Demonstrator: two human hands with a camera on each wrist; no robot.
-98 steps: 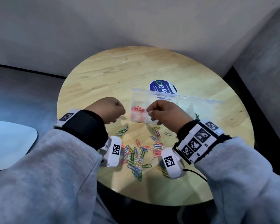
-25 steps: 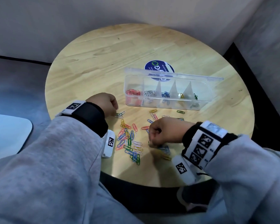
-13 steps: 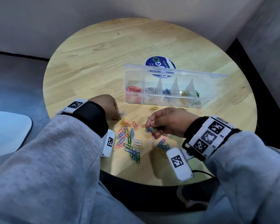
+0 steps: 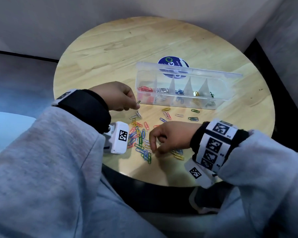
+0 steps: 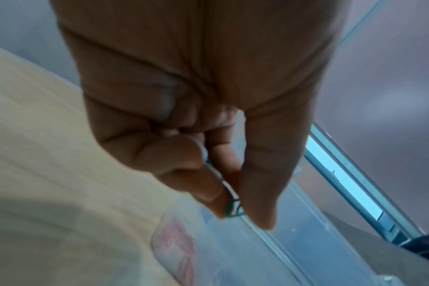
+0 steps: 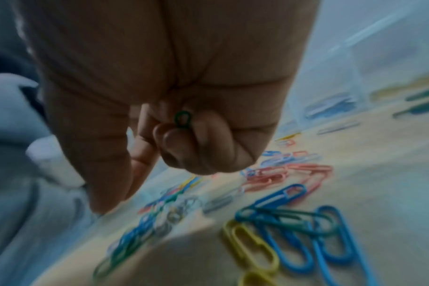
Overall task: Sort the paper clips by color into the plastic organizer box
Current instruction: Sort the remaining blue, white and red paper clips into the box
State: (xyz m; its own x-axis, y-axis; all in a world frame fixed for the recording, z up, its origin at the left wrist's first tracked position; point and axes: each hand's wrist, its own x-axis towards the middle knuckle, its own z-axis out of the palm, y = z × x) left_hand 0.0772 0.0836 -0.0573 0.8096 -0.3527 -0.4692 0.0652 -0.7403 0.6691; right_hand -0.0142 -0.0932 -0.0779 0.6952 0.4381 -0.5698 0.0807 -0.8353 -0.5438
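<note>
The clear plastic organizer box stands open on the round wooden table, its compartments holding red, silver, blue, yellow and green clips. My left hand hovers just left of the box's red end and pinches a green paper clip between thumb and forefinger. My right hand is low over the mixed pile of paper clips. Its thumb and forefinger point down at the pile, and another green clip is tucked in its curled fingers.
Single loose clips lie scattered between the box and my hands. A round blue sticker shows behind the box lid. The table's near edge lies close under my right wrist. Grey walls enclose the far side.
My left hand has risen off the table with a green clip, towards the box's left end. My right hand has dropped back onto the pile, further left.
</note>
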